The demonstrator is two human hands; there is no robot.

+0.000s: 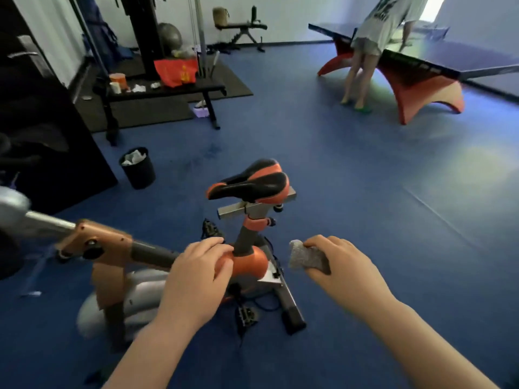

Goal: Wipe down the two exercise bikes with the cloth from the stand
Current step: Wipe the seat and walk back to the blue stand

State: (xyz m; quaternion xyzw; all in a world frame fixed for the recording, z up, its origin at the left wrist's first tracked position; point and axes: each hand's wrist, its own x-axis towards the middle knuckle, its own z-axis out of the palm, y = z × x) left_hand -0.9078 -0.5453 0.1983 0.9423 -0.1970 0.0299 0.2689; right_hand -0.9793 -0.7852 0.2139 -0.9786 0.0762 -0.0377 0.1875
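The right hand (341, 266), in the lower right of the frame, is closed around a folded grey cloth (307, 258); the thumb and fingers pinch it, and its free end sticks out to the left, toward the bike. The cloth touches nothing; it hangs in the air just beside the orange frame. The left hand (200, 276), in the lower centre, lies with spread fingers on the orange hub (250, 262) of the exercise bike (112, 248), where the seat post (245, 240) comes up. It rests on the bike and steadies it more than it grips.

Above the hands, in the middle of the frame, stands the black and orange saddle (250, 181). In the upper right, another person leans over a table tennis table (421, 66), well apart. A black waste bin (137, 167) stands at middle left.

I judge that the wiping of this bike is in hand. A second bike I cannot make out clearly. The next move probably calls for bringing the cloth onto the orange hub or the seat post and rubbing it, while the left hand holds the frame still.
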